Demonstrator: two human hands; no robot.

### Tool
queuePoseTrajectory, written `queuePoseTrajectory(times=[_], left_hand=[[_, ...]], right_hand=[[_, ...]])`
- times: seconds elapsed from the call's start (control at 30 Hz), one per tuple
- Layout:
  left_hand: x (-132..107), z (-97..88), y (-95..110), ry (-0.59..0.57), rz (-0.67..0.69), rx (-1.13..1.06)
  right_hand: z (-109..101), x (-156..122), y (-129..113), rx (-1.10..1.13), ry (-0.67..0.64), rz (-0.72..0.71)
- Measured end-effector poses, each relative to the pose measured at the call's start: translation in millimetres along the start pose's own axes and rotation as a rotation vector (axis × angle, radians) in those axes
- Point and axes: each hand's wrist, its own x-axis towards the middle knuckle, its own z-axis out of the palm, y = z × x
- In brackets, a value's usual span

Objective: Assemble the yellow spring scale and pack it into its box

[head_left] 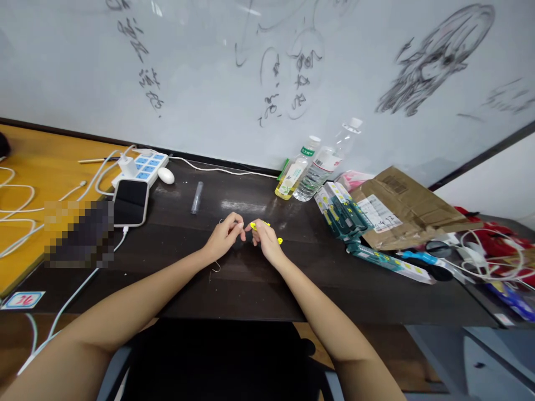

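Note:
Both hands are close together over the dark desk, with a narrow gap between the fingertips. My left hand is closed in a pinch. A thin pale thread shows below its wrist, and a bit of it rises above the knuckles; the part at the fingers is too fine to follow. My right hand curls its fingers round a small yellow piece, mostly covered by the hand. Another yellow bit shows beside its outer edge. The exact shape of the yellow piece is hidden.
A clear tube lies behind my left hand. To the left are a phone, a power strip and cables. Two bottles stand by the whiteboard. Green boxes and a brown paper parcel lie right.

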Motion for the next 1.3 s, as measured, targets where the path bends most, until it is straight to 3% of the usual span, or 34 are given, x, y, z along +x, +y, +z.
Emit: queuePoseTrajectory(times=[0.23, 0.77, 1.03, 1.13, 1.2, 1.3], left_hand=[[-0.5, -0.5, 0.2, -0.034, 0.010, 0.051], [-1.1, -2.8, 2.2, 0.020, 0.135, 0.241], [1.1, -10.6, 3.9, -0.103, 0.200, 0.418], [1.6, -12.6, 3.1, -0.153, 0.222, 0.481], [1.9, -14.0, 1.3, -0.177, 0.248, 0.532], [2.7, -15.5, -2.8, -0.188, 0.291, 0.612]], right_hand=[[-0.8, -1.0, 0.9, -0.105, -0.026, 0.017], [2.5, -5.7, -14.3, -0.300, -0.034, -0.074], [-0.5, -1.3, -9.0, 0.125, -0.216, 0.259], [-7.3, -0.2, -12.3, 0.152, -0.312, 0.318], [-12.2, 0.0, -15.4, 0.032, -0.324, 0.272], [-17.2, 0.1, -20.0, -0.234, -0.289, 0.094]])
